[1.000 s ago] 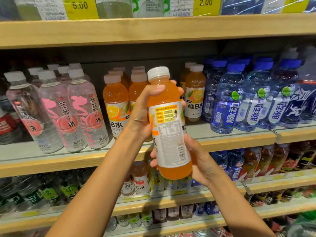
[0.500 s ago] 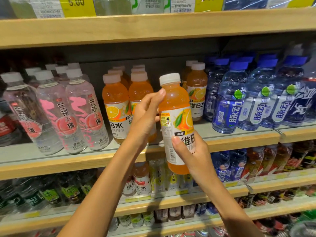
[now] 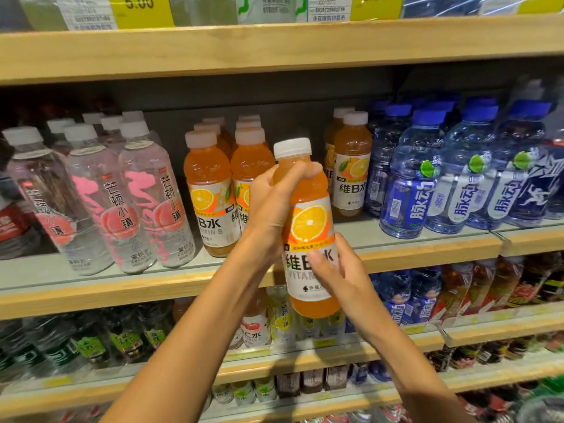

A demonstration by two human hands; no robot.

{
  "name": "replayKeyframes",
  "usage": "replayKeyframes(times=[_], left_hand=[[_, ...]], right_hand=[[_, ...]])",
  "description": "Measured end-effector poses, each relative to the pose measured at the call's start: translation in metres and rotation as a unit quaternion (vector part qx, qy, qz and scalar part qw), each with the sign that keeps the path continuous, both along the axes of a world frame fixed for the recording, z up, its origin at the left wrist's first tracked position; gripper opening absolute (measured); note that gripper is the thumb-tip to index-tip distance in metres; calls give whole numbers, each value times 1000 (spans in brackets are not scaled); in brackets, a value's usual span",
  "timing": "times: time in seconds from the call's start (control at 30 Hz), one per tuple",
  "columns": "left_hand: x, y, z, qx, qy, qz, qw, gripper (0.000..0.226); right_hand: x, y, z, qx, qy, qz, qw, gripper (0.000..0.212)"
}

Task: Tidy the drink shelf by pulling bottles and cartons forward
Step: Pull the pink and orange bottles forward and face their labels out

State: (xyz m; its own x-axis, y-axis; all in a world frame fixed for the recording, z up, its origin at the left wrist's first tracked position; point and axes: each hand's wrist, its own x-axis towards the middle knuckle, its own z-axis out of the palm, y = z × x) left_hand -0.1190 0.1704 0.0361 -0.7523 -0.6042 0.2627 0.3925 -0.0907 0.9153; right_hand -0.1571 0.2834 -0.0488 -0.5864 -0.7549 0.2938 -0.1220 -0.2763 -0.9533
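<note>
An orange vitamin drink bottle [image 3: 309, 230] with a white cap is held upright in front of the middle shelf [image 3: 122, 288], its label with the orange slice facing me. My left hand [image 3: 274, 203] wraps the bottle's shoulder just under the cap. My right hand [image 3: 338, 276] grips the lower label, thumb across the front. Behind it, more orange bottles [image 3: 210, 193] stand in rows on the shelf, with a gap between them and another orange bottle [image 3: 351, 175] to the right.
Clear bottles with pink labels [image 3: 146, 196] fill the shelf's left side, blue-capped water bottles [image 3: 412, 178] the right. A wooden shelf [image 3: 274, 47] with price tags runs above. Lower shelves [image 3: 305, 361] hold several smaller drinks.
The bottle has been turned so its front label faces me instead of the back label. It has dropped slightly and shifted right. My left hand closed around its neck.
</note>
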Motion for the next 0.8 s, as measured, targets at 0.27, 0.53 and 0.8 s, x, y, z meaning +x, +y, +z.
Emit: replayKeyframes(times=[0.27,0.53,0.8], left_hand=[[3,-14,1,31,28,-296,954,60],[4,-20,-16,-87,-28,-137,986,39],[25,-34,-93,-510,-44,147,846,26]], right_hand=[[-12,2,10,48,-23,131,990,64],[-16,-1,4,16,43,-1,999,57],[-60,-14,12,17,115,-139,983,58]])
